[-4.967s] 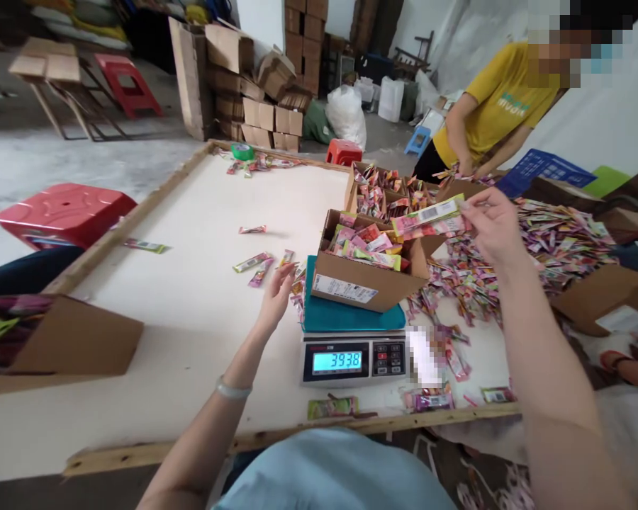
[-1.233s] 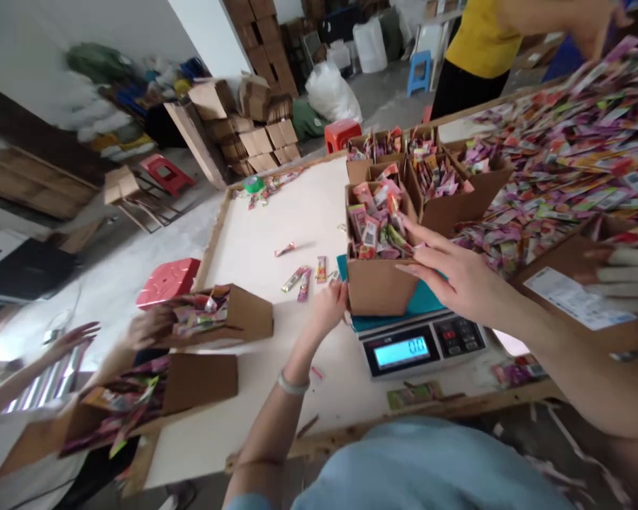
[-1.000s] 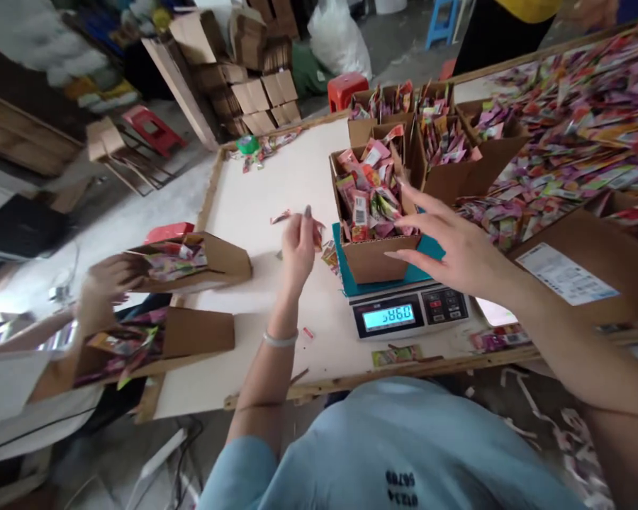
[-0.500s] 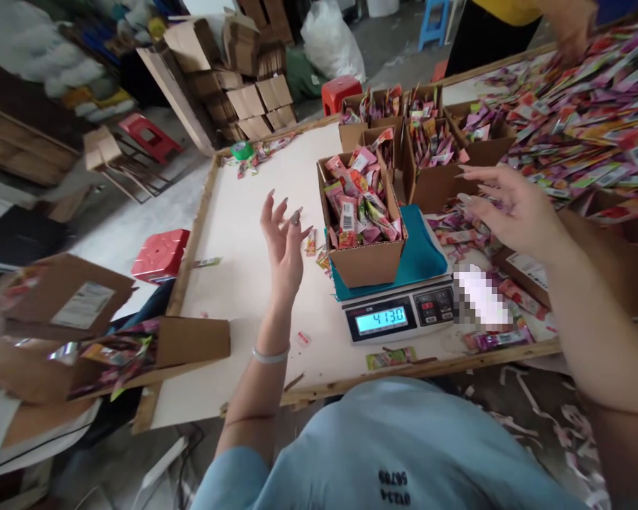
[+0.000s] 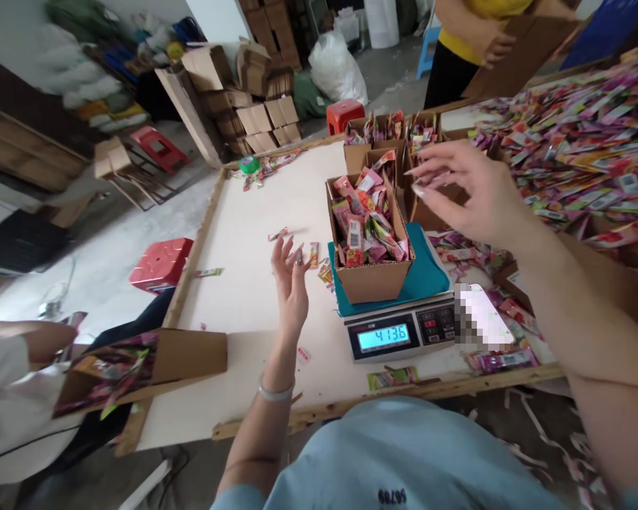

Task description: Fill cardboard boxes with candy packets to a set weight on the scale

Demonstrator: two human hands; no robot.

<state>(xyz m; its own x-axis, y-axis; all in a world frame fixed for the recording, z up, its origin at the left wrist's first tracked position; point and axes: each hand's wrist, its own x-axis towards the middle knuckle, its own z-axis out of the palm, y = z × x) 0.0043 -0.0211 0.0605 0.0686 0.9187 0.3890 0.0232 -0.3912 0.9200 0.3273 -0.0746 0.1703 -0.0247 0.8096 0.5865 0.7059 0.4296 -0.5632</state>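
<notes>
A cardboard box (image 5: 373, 282) packed with small wrapped candy packets (image 5: 369, 212) rests on the teal pan (image 5: 429, 265) of a digital scale (image 5: 415, 347). The scale's lit display reads 4136; I cannot make out a decimal point. To the left of the box, my left hand (image 5: 291, 290) is raised, its fingers apart and nothing in them. One loose packet (image 5: 278, 234) shows just beyond its fingertips. My right hand (image 5: 473, 188) hovers to the right of the box, fingers spread and curved, thumb apart, and I see nothing held.
Filled boxes (image 5: 357, 154) stand behind the scale. A large packet heap (image 5: 579, 149) covers the right side. Beside the scale lies a partly blurred phone (image 5: 486, 315). Another tilted box (image 5: 191, 358) is at left, near a seated person. Someone in yellow (image 5: 471, 46) holds cardboard across the table.
My right hand has moved left, nearer the box. A packet has appeared beyond my left hand, which is lower in view. The display went from 4130 to 4136. The person opposite now holds cardboard.
</notes>
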